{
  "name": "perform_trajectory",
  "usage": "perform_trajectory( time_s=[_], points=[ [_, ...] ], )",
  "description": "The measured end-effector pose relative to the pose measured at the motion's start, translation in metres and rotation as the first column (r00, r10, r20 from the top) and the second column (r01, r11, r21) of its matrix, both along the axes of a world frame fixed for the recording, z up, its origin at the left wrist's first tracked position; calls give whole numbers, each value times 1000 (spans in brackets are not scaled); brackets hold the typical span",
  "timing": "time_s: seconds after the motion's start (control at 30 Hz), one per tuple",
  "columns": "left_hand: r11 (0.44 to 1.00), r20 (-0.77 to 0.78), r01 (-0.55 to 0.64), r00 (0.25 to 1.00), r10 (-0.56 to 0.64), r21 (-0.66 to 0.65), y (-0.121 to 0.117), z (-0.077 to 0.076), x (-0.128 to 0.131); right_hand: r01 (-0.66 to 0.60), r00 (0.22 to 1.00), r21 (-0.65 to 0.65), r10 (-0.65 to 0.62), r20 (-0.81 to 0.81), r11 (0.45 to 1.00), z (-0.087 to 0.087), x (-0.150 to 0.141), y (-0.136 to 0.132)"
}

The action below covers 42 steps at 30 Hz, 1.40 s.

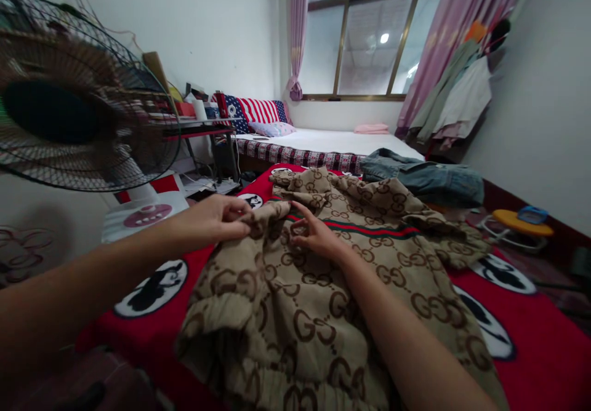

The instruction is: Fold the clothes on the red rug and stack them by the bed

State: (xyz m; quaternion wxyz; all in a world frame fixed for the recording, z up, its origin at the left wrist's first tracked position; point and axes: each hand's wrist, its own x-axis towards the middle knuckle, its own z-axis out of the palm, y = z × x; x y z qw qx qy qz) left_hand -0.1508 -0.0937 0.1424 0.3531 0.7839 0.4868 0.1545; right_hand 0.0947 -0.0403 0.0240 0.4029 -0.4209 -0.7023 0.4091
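Observation:
A tan jacket [314,303] with a brown letter pattern and a green-red-green stripe lies spread on a red cloth. Its sleeve with a gathered cuff is folded toward the near left side. My left hand [215,219] pinches a raised fold of the jacket between thumb and fingers. Just to the right, my right hand [316,234] rests at the same fold. Its index finger reaches out to the fabric, and the other fingers are loosely curled and apart. The jacket's bottom hem is nearest to me.
The red cloth [549,337] bears white ovals with dark figures. A fan [50,109] stands close on the left. Jeans [429,180] lie behind the jacket at right. Farther back are a bed [318,140], a cluttered desk [198,129], hanging clothes [462,100] and a yellow stool [521,221].

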Motion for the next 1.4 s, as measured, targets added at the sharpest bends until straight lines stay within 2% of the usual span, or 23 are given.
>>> perform_trajectory(
  time_s=[0.07, 0.1, 0.17, 0.23, 0.3, 0.37, 0.43, 0.5, 0.53, 0.57, 0.6, 0.63, 0.7, 0.73, 0.77, 0.8, 0.87, 0.93, 1.0, 1.1, 1.2, 1.3, 1.4],
  points=[
    [1000, 179, -8, 984, 4, 21, -4, 14, 23, -92, 980, -82, 76, -186, 992, 6, 0, -2],
    [999, 216, 26, 976, -32, 31, -8, 16, 34, -124, 956, -111, 89, -280, 986, 9, 1, -1],
    [989, 189, 140, 971, -145, 40, -17, 4, 54, -126, 898, -172, 39, -439, 977, 14, 3, 0],
    [966, 78, 252, 964, -256, 48, -24, -21, 70, -71, 846, -283, -93, -525, 956, 14, 6, 2],
    [942, -39, 331, 944, -329, 59, -28, -49, 80, 0, 822, -384, -219, -526, 923, 10, 7, 3],
    [911, -124, 411, 907, -403, 40, -30, -67, 85, 90, 848, -397, -279, -451, 913, 5, 7, 4],
    [868, -154, 494, 855, -496, -54, -28, -69, 89, 204, 873, -326, -322, -366, 923, 0, 8, 5],
    [848, -112, 507, 844, -525, -152, -18, -58, 93, 329, 876, -222, -384, -292, 918, -5, 11, 9],
    [875, -76, 467, 875, -478, -124, -10, -50, 96, 389, 872, -163, -419, -251, 907, -6, 12, 11],
    [923, -32, 383, 923, -384, -25, 2, -44, 100, 434, 873, -109, -448, -195, 894, -8, 14, 14],
    [959, 31, 248, 967, -255, 140, 15, -40, 104, 461, 876, -71, -467, -119, 884, -10, 15, 16],
    [939, 114, 74, 986, -119, 337, 31, -40, 108, 472, 880, -50, -474, -35, 880, -12, 17, 19],
    [753, 273, -237, 959, 79, 614, 64, -52, 118, 465, 883, -55, -458, 104, 884, -15, 18, 22],
    [677, 292, -306, 946, 140, 669, 78, -63, 123, 453, 886, -64, -441, 144, 889, -17, 19, 23],
    [647, 254, -322, 946, 200, 691, 91, -77, 129, 445, 888, -67, -431, 162, 893, -18, 19, 23],
    [655, 178, -312, 948, 265, 688, 101, -92, 133, 446, 887, -63, -432, 160, 893, -19, 20, 23],
    [707, -19, -249, 937, 349, 662, 111, -121, 142, 477, 876, -65, -469, 113, 876, -22, 25, 22],
    [740, -156, -192, 914, 373, 644, 113, -140, 147, 555, 830, -94, -557, 7, 826, -23, 34, 24],
    [747, -207, -158, 905, 371, 646, 110, -147, 150, 651, 746, -97, -658, -104, 753, -21, 47, 32],
    [749, -215, -152, 905, 368, 645, 109, -146, 150, 784, 609, -22, -776, -163, 620, -10, 71, 58],
    [740, -187, -170, 909, 373, 651, 110, -145, 149, 836, 542, -7, -829, -140, 548, 10, 90, 95],
    [731, -148, -187, 918, 368, 656, 111, -147, 149, 813, 570, -53, -812, -128, 579, 26, 93, 127],
    [727, -116, -200, 926, 359, 657, 110, -149, 149, 730, 661, -113, -739, -129, 673, 30, 79, 143]
  ],
)
